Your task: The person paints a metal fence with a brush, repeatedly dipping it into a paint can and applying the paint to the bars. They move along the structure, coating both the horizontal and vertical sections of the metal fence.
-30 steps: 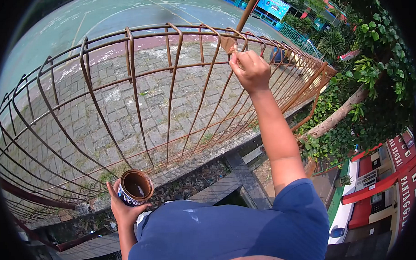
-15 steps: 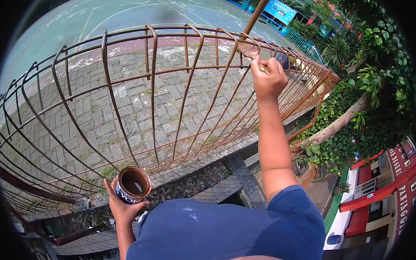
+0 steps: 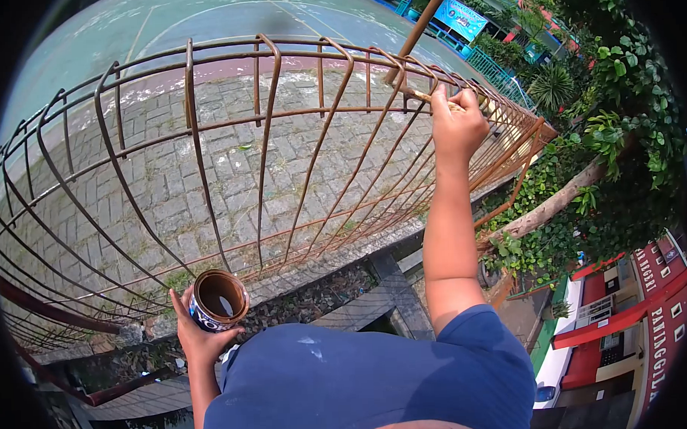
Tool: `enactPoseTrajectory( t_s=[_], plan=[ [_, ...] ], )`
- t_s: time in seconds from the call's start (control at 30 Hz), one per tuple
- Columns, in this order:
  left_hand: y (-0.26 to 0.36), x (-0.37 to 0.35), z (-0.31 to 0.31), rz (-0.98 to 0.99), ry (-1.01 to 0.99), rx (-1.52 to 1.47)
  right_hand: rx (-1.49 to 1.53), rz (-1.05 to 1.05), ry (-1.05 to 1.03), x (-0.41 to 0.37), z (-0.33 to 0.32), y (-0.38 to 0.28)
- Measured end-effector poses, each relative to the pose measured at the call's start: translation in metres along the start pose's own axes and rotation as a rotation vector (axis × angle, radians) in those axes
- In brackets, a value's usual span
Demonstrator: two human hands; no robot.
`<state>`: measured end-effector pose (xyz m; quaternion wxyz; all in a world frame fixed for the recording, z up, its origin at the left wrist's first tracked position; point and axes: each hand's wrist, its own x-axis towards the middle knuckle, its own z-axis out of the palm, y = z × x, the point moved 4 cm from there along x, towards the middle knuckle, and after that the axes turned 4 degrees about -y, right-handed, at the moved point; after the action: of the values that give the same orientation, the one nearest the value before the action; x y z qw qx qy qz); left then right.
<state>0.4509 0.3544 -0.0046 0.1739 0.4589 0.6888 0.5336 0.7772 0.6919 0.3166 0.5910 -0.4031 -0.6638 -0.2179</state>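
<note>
At the lower left my left hand (image 3: 198, 333) is wrapped round an open paint can (image 3: 219, 300) with brown paint inside and on its rim. My right hand (image 3: 460, 123), at the upper right, grips the pale handle of a paintbrush (image 3: 421, 96). The brush's brown head lies against the upper bars of the metal fence (image 3: 279, 113), close to a thick post. Brown and rust-coloured bars curve across the view, bent over at the top. Exact contact between bristles and bar is too small to tell.
Behind the fence lie grey paving (image 3: 228, 173) and a green court (image 3: 216, 22). A tilted brown post (image 3: 427, 19) rises by my right hand. A tree trunk (image 3: 551, 203) with leaves stands at the right. Below the fence runs a ditch with concrete beams (image 3: 362, 308).
The brush has swung from pointing up to pointing left, and my right hand has shifted slightly right and down. The view of the fence has moved slightly. My left hand still holds the can.
</note>
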Motion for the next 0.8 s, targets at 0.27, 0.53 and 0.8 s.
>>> enactPoseTrajectory(
  t_s=[0.27,0.53,0.8],
  plan=[
    [-0.003,0.007,-0.002,-0.041,-0.037,-0.023,-0.032,-0.079,-0.07,-0.002,-0.003,0.001],
    [-0.003,0.013,0.0,-0.066,-0.061,0.02,-0.077,-0.052,-0.156,0.002,-0.003,-0.003],
    [-0.004,0.013,-0.001,-0.029,-0.044,0.005,-0.078,-0.138,-0.187,0.003,0.003,0.007]
  ],
)
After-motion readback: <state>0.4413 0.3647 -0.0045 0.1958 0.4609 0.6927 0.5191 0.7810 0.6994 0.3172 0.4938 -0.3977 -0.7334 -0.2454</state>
